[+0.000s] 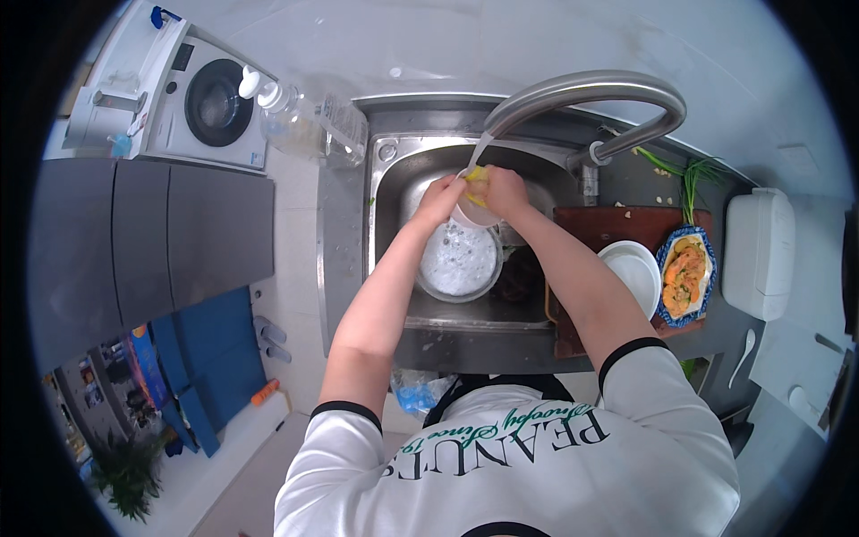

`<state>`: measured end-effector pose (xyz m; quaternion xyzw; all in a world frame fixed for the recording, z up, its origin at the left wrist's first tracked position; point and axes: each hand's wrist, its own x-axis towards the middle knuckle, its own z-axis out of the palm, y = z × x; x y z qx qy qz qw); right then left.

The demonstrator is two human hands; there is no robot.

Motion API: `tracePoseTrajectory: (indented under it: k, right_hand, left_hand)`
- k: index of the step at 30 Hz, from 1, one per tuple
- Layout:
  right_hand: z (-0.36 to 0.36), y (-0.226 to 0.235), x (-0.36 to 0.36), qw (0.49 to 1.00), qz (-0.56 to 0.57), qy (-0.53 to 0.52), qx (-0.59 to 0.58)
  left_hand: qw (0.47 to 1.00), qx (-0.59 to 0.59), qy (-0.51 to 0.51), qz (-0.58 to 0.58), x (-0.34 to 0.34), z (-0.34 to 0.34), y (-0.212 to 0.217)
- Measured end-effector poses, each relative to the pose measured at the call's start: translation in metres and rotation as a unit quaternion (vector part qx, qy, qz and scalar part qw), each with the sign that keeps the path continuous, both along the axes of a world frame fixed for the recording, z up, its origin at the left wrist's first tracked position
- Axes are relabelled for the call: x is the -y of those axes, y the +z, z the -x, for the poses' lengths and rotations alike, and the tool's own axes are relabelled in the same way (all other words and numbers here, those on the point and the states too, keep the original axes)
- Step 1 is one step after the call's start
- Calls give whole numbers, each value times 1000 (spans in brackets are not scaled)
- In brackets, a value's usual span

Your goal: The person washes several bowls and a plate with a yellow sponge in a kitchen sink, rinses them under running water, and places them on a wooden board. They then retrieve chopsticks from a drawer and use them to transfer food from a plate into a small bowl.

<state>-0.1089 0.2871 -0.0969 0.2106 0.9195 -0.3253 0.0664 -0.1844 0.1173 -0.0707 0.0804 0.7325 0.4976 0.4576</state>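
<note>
Over the sink (407,166), my left hand (437,200) grips the rim of a pale, whitish bowl (475,216). My right hand (504,191) is closed round a yellow sponge (476,182) pressed to the same bowl. Water runs from the curved steel faucet (591,83) onto the bowl and hands. Just below them in the sink stands a round basin (458,261) full of white suds. Something dark lies beside the basin, too shadowed to make out.
Right of the sink, a brown cutting board (573,228) carries a white bowl (633,273) and a blue-rimmed dish of cooked food (687,277). Green onions (693,188) lie behind it. A clear pump bottle (309,121) stands left of the sink. A white lidded box (759,255) is far right.
</note>
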Motion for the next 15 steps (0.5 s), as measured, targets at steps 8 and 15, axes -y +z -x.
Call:
tracePoseTrajectory:
  k: [8,15]
  right_hand:
    - [-6,-53,6,714,617,-266,196]
    - [-13,-30,13,993,83,-79,-5]
  left_hand:
    - [944,-276,178,-40,-20,-41,-22]
    - [927,-358,84,66,-11,-30,-16]
